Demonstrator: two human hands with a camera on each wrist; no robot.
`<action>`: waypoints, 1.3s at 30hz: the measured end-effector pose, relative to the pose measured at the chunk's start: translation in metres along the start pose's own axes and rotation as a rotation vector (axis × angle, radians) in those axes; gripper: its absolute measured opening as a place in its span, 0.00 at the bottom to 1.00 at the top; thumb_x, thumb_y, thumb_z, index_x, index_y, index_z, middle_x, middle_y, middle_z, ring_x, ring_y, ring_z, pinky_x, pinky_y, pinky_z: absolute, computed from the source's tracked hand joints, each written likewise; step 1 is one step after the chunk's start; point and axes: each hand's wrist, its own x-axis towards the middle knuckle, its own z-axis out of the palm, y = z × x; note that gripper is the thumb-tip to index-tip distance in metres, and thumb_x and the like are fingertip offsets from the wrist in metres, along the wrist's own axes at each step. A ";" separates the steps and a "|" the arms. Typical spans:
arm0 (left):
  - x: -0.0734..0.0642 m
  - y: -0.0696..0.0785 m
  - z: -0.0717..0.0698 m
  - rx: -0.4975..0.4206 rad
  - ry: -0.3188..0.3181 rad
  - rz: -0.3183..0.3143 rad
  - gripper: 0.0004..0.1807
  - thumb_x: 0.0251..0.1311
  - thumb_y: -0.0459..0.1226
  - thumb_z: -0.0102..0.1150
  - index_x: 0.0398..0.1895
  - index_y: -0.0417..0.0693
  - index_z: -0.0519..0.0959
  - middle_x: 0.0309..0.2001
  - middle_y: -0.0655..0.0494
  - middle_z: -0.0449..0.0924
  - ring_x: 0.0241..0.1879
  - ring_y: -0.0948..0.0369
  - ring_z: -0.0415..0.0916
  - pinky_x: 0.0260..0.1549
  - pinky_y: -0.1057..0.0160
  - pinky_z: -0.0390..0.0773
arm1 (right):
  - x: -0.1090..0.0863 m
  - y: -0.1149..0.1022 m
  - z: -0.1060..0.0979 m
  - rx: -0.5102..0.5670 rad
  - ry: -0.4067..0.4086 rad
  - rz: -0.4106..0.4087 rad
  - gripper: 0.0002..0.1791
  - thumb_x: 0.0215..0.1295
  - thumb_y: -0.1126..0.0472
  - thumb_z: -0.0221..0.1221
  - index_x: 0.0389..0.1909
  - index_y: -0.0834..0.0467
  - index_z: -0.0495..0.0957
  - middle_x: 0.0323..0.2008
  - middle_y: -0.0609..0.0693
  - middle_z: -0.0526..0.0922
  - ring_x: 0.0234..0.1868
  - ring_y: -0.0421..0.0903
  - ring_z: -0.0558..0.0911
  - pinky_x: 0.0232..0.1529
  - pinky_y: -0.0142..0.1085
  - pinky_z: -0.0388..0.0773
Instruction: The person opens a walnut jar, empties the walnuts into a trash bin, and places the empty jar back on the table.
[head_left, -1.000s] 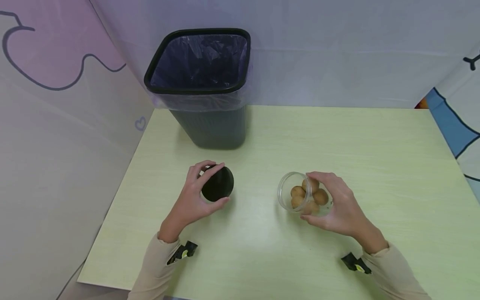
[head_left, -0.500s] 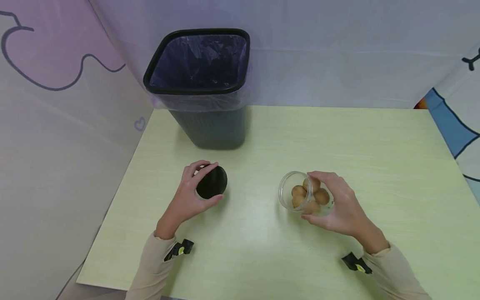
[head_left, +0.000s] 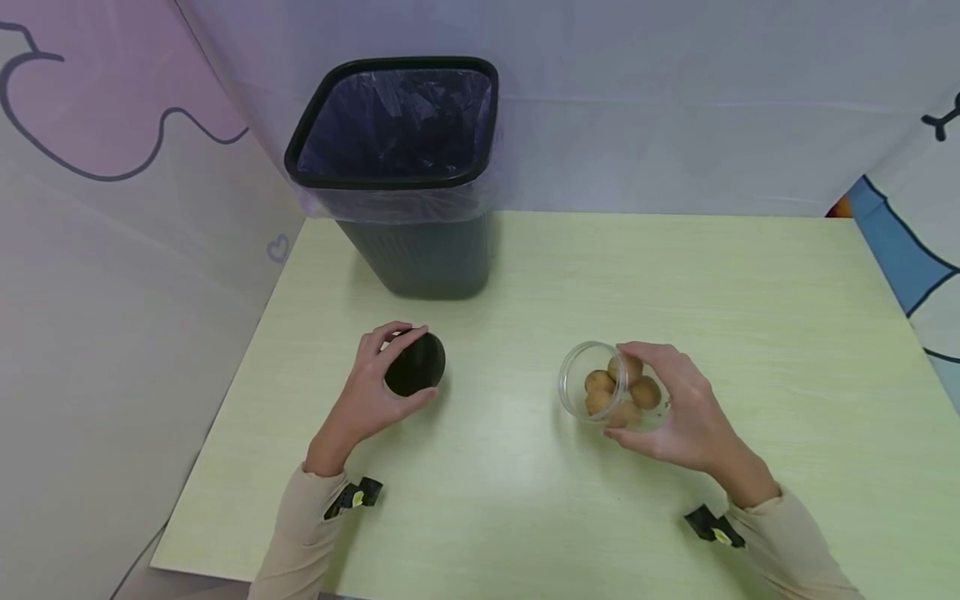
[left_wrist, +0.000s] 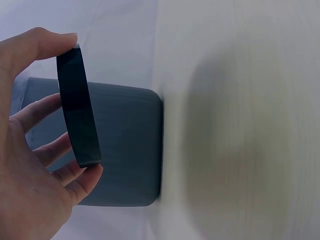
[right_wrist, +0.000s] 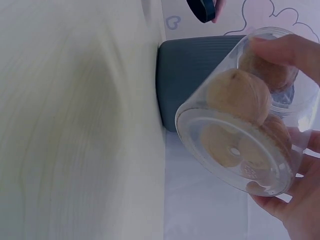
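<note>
My left hand [head_left: 367,396] pinches the rim of a round black lid [head_left: 416,365] between thumb and fingers. The left wrist view shows this lid [left_wrist: 79,107] edge-on and raised above the table. A clear plastic jar [right_wrist: 235,172] is in my right hand [head_left: 686,408], gripped around its side and tilted with its uncovered mouth toward the left. Several round tan-brown balls [head_left: 645,392] lie inside; their exact kind is unclear. The right wrist view shows the jar's bottom off the table, with these balls [right_wrist: 237,95] seen through the wall. A wide gap separates lid and jar.
A dark grey trash bin [head_left: 435,258] with a black rim and a clear liner stands at the back left of the pale wooden table [head_left: 712,275]. Printed cloth [head_left: 675,108] hangs behind the table and at its left side.
My left hand has moved a little to the left with the black lid, widening its distance from the jar. The right hand and the jar have hardly moved.
</note>
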 end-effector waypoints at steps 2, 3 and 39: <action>0.000 -0.002 0.000 -0.001 -0.001 -0.001 0.38 0.37 0.48 0.68 0.58 0.58 0.67 0.57 0.54 0.59 0.54 0.54 0.53 0.43 0.49 0.65 | 0.000 0.000 0.000 0.000 0.001 0.001 0.49 0.20 0.49 0.72 0.53 0.60 0.69 0.45 0.47 0.74 0.47 0.44 0.70 0.49 0.34 0.60; 0.000 -0.003 0.000 0.001 -0.003 -0.004 0.38 0.37 0.48 0.68 0.58 0.58 0.67 0.57 0.54 0.59 0.54 0.55 0.53 0.43 0.49 0.64 | 0.000 0.000 0.000 0.000 0.001 0.000 0.49 0.20 0.49 0.72 0.53 0.60 0.69 0.45 0.47 0.73 0.47 0.44 0.70 0.49 0.34 0.60; -0.009 -0.027 0.007 0.033 -0.103 -0.118 0.38 0.39 0.45 0.68 0.59 0.58 0.66 0.59 0.53 0.57 0.57 0.53 0.51 0.46 0.47 0.63 | 0.006 0.002 -0.008 -0.007 0.018 -0.018 0.49 0.20 0.49 0.73 0.53 0.62 0.69 0.45 0.49 0.74 0.47 0.45 0.70 0.51 0.31 0.60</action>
